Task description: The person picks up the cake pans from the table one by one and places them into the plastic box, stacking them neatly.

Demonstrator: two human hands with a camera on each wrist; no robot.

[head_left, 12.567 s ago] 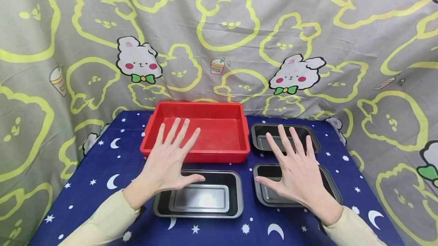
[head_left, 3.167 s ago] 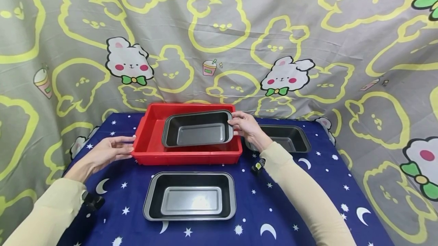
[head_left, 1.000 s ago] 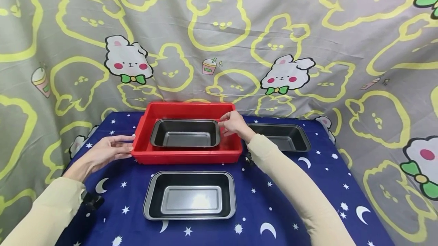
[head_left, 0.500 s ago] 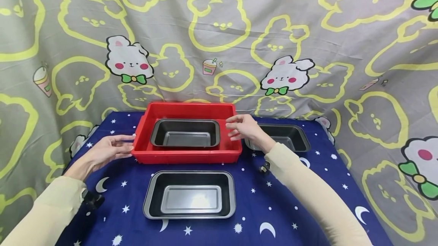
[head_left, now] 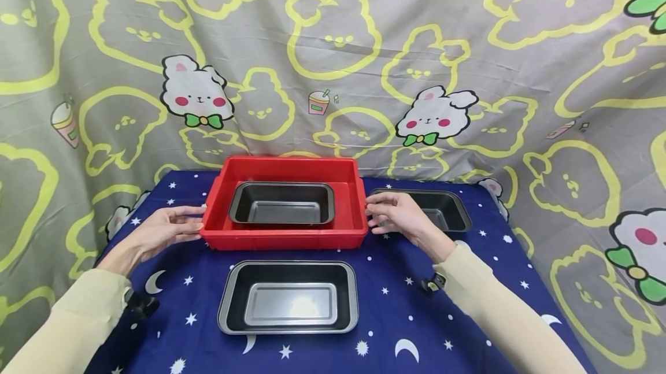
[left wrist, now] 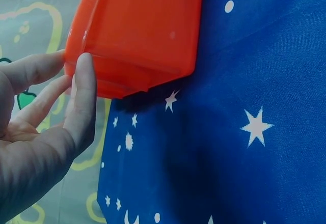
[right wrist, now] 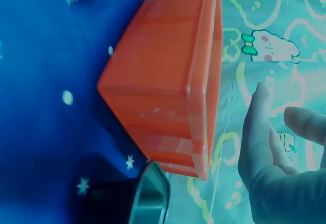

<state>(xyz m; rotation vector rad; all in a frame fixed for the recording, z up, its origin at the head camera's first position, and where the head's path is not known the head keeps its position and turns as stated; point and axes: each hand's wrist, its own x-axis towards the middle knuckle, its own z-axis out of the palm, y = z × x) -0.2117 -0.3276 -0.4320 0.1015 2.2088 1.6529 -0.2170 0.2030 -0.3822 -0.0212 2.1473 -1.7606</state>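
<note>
In the head view a red rectangular tray [head_left: 283,240] lies at the back of the table. A dark loaf pan [head_left: 282,213] sits inside it, toward its left and middle. My left hand [head_left: 156,234] touches the tray's left side, fingers fairly straight. The left wrist view shows those fingertips [left wrist: 84,63] against the rim and outer wall of the tray [left wrist: 142,25]. My right hand [head_left: 403,216] is at the tray's right side, fingers loosely extended and fingertips right at the rim. In the right wrist view this hand [right wrist: 277,168] holds nothing.
A second loaf pan [head_left: 288,328] lies on the starry blue tablecloth [head_left: 385,304] in front of the tray. Another loaf pan [head_left: 451,212] stands just right of the tray, partly hidden behind my right hand. A patterned grey curtain [head_left: 343,102] hangs close behind the table.
The loaf pan from the front right was carried into the red tray and let go. My right hand then moved right, to the tray's right rim. My left hand stayed at the left side.
</note>
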